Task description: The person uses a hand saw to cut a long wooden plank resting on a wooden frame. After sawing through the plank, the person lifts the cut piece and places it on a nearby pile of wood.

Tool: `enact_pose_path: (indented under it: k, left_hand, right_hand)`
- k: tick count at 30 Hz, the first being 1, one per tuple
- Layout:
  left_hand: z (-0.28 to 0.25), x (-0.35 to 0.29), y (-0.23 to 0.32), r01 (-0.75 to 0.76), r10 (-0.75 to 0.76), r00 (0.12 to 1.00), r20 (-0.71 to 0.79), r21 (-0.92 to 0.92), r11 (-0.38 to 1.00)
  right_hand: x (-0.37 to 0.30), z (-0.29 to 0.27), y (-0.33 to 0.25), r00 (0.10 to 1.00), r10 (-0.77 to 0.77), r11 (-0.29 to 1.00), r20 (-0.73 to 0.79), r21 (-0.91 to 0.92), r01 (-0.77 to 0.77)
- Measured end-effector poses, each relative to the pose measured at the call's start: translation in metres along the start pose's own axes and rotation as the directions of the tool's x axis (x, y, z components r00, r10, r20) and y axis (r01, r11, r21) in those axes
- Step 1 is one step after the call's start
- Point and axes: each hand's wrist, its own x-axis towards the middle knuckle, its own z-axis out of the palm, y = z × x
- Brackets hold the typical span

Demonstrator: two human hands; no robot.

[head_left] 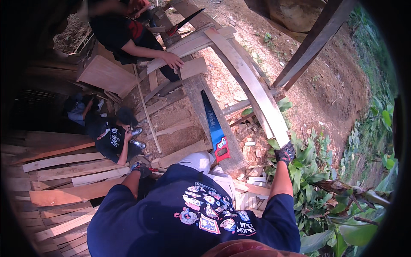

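Observation:
My right hand [284, 153], in a dark glove, is closed around the near end of a long pale plank [250, 79]. That plank reaches away to a stack of boards at the far end, and more boards lie beneath it. My left hand [141, 168], also gloved, is low at my left side with its fingers curled. A thin red-and-dark thing [156, 170] juts out beside it, too small to name. Between my hands, a handsaw [215, 124] with a blue blade and red handle rests on a narrow wooden bench [195, 92].
Across the bench, a person's hand [173, 61] touches a short wood block [192, 68]. Another person [109, 137] crouches at left near stacked planks [77, 192]. A second saw [184, 23] lies far off. A wooden post [317, 43] and leafy plants [310, 167] stand at right.

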Motion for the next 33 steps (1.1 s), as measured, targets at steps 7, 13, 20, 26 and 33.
enact_pose_path:
  k: [7,13,20,26,33]
  left_hand:
    - [-0.024,-0.085,0.04,-0.053,0.067,0.981,0.181,-0.078,0.996]
    - [-0.036,-0.092,0.047,-0.169,0.171,0.985,-0.01,0.096,0.981]
    - [-0.024,-0.034,0.018,-0.115,0.111,0.985,-0.132,-0.024,0.993]
    - [-0.045,0.045,-0.053,-0.226,0.222,0.974,0.046,0.115,0.967]
    - [-0.206,0.146,0.004,-0.485,0.528,0.835,0.152,0.655,0.58]
  right_hand:
    - [0.036,0.04,0.011,0.992,0.064,0.998,-0.106,0.031,-0.061]
    - [0.042,0.006,-0.023,1.0,-0.003,1.0,0.0,-0.011,0.003]
    - [0.057,-0.012,-0.018,0.99,-0.127,0.981,0.052,0.154,0.118]
    - [0.012,-0.019,-0.061,0.977,-0.207,0.909,-0.043,0.361,0.208]
    - [-0.084,-0.035,-0.106,0.953,-0.225,0.955,-0.205,0.15,0.258]
